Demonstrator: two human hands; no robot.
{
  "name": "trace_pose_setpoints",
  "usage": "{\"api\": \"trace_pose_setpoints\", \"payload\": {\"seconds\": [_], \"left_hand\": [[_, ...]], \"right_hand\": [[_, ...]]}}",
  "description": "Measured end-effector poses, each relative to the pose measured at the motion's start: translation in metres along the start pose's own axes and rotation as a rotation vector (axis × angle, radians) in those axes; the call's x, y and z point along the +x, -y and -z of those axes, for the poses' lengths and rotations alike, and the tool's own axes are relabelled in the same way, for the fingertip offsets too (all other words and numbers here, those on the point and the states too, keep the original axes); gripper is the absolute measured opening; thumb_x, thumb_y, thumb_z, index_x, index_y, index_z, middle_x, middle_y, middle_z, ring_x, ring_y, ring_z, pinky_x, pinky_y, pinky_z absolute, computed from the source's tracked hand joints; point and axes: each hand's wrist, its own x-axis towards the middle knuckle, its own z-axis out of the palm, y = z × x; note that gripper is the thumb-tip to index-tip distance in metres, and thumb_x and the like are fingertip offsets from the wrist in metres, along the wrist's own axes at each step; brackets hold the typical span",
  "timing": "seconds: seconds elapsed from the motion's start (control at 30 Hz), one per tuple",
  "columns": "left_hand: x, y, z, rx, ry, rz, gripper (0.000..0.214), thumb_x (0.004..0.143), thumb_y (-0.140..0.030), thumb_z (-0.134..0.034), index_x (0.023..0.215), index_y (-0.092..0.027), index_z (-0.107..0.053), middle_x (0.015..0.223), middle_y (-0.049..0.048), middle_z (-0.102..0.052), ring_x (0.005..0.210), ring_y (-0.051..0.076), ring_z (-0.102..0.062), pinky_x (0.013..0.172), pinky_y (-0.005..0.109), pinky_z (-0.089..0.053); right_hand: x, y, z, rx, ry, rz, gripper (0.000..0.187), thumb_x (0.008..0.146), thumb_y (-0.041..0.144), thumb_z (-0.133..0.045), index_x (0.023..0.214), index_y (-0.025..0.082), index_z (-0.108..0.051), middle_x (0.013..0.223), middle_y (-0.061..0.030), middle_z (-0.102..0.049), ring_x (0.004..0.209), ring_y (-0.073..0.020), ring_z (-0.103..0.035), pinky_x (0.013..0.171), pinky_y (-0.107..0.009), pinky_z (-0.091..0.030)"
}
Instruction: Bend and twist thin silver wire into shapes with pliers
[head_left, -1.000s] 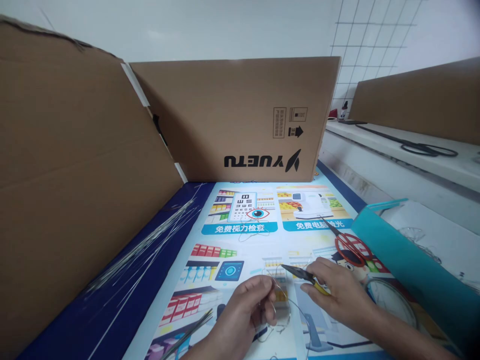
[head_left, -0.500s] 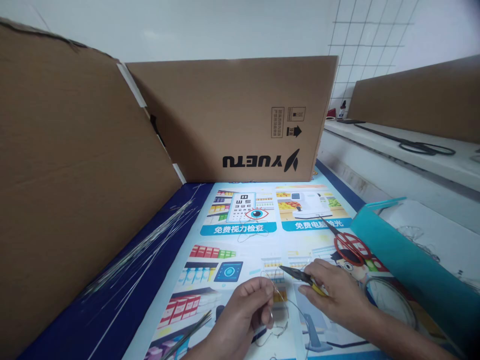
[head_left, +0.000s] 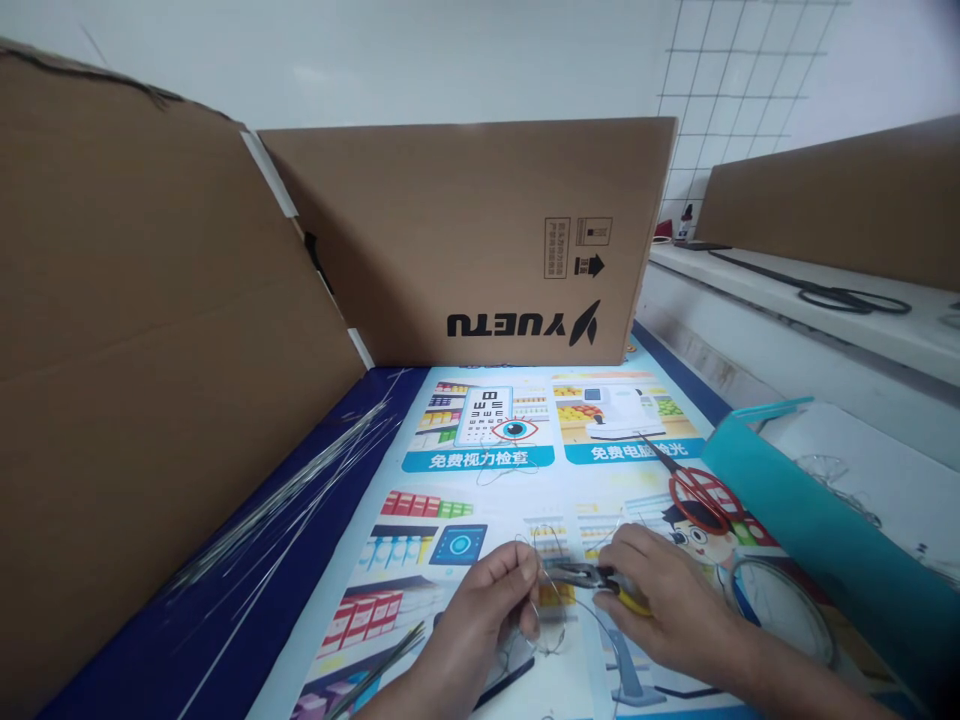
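My left hand (head_left: 480,615) pinches a thin bent wire (head_left: 551,610) that loops below my fingers, low in the middle of the view. My right hand (head_left: 660,600) is closed around small pliers with yellow handles (head_left: 592,577). The dark jaws of the pliers point left and meet the wire right beside my left fingertips. Both hands hover just above a printed poster (head_left: 480,470) that covers the table.
Red-handled scissors (head_left: 694,485) lie on the poster beside a teal folder (head_left: 810,525). A bundle of straight wires (head_left: 285,495) lies on the blue surface at the left. Cardboard panels (head_left: 465,240) stand at the back and left. A wire coil (head_left: 780,605) lies at the right.
My right hand has brought the pliers down and left, so the jaws now touch the wire at my left fingertips. My left hand has shifted slightly.
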Motion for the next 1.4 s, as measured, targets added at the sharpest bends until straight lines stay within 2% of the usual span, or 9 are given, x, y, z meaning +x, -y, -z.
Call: {"api": "trace_pose_setpoints", "payload": {"seconds": [0.3, 0.4, 0.57, 0.77, 0.9, 1.03, 1.17, 1.3, 1.4], "left_hand": [[0.002, 0.005, 0.001, 0.085, 0.047, 0.008, 0.025, 0.082, -0.035, -0.054, 0.067, -0.015, -0.049, 0.055, -0.0035, -0.048, 0.048, 0.006, -0.041, 0.051, 0.019, -0.027], [0.003, 0.008, 0.004, 0.118, 0.073, 0.001, 0.025, 0.082, -0.035, -0.053, 0.067, -0.015, -0.049, 0.058, -0.0029, -0.049, 0.048, 0.006, -0.042, 0.052, 0.019, -0.028], [0.002, 0.009, 0.005, 0.163, 0.045, 0.003, 0.024, 0.082, -0.037, -0.054, 0.071, -0.016, -0.05, 0.056, -0.0033, -0.049, 0.048, 0.006, -0.042, 0.052, 0.019, -0.029], [0.004, 0.007, 0.004, 0.205, 0.069, 0.003, 0.028, 0.077, -0.042, -0.058, 0.071, -0.015, -0.052, 0.054, -0.0037, -0.049, 0.045, 0.006, -0.043, 0.05, 0.02, -0.029], [0.005, 0.007, 0.005, 0.224, 0.047, 0.015, 0.027, 0.077, -0.041, -0.058, 0.07, -0.016, -0.052, 0.053, -0.0038, -0.049, 0.044, 0.006, -0.043, 0.049, 0.02, -0.03], [0.004, 0.008, 0.003, 0.189, 0.031, 0.033, 0.027, 0.077, -0.04, -0.058, 0.067, -0.016, -0.05, 0.052, -0.0037, -0.05, 0.043, 0.006, -0.042, 0.049, 0.02, -0.029], [0.0, 0.004, -0.002, 0.119, 0.002, 0.037, 0.024, 0.077, -0.036, -0.058, 0.067, -0.015, -0.051, 0.053, -0.0034, -0.051, 0.044, 0.006, -0.042, 0.05, 0.019, -0.029], [-0.003, -0.002, -0.004, -0.006, 0.015, 0.036, 0.019, 0.08, -0.03, -0.054, 0.069, -0.015, -0.052, 0.051, -0.0031, -0.05, 0.045, 0.006, -0.041, 0.052, 0.02, -0.029], [-0.004, -0.003, -0.001, -0.059, 0.064, 0.033, 0.016, 0.081, -0.027, -0.052, 0.07, -0.015, -0.053, 0.047, -0.0032, -0.049, 0.044, 0.007, -0.041, 0.054, 0.021, -0.031]], "right_hand": [[0.001, 0.003, -0.007, 0.025, -0.039, -0.029, 0.015, 0.079, 0.025, -0.053, 0.094, 0.02, -0.052, 0.092, -0.0061, -0.051, 0.086, -0.021, -0.046, 0.072, -0.034, -0.039], [0.0, 0.004, -0.009, 0.013, -0.058, 0.003, 0.015, 0.079, 0.025, -0.053, 0.093, 0.02, -0.052, 0.092, -0.0063, -0.05, 0.085, -0.0211, -0.046, 0.071, -0.034, -0.038], [0.0, 0.007, -0.007, -0.112, -0.144, 0.067, 0.01, 0.078, 0.023, -0.053, 0.087, 0.018, -0.054, 0.086, -0.0067, -0.051, 0.082, -0.0219, -0.043, 0.069, -0.035, -0.036], [0.002, 0.0, -0.001, -0.272, -0.206, 0.199, 0.007, 0.077, 0.018, -0.053, 0.084, 0.018, -0.056, 0.078, -0.0054, -0.051, 0.075, -0.0205, -0.042, 0.066, -0.033, -0.034], [0.002, -0.002, -0.001, -0.327, -0.244, 0.235, 0.009, 0.077, 0.018, -0.052, 0.085, 0.017, -0.057, 0.078, -0.0061, -0.052, 0.076, -0.021, -0.043, 0.067, -0.035, -0.034], [0.001, 0.002, -0.001, -0.261, -0.248, 0.18, 0.012, 0.077, 0.02, -0.053, 0.088, 0.017, -0.057, 0.082, -0.007, -0.052, 0.079, -0.0221, -0.044, 0.069, -0.036, -0.035], [0.001, 0.003, -0.001, -0.122, -0.18, 0.103, 0.012, 0.078, 0.022, -0.054, 0.088, 0.018, -0.055, 0.085, -0.0067, -0.052, 0.082, -0.0219, -0.045, 0.07, -0.036, -0.037], [0.004, -0.009, -0.004, 0.037, -0.116, 0.111, 0.015, 0.077, 0.022, -0.055, 0.091, 0.019, -0.052, 0.088, -0.006, -0.052, 0.084, -0.0205, -0.046, 0.073, -0.035, -0.04], [0.006, -0.021, -0.007, 0.142, -0.13, 0.138, 0.017, 0.077, 0.02, -0.055, 0.093, 0.019, -0.051, 0.09, -0.0061, -0.051, 0.085, -0.0191, -0.048, 0.072, -0.032, -0.042]]}}
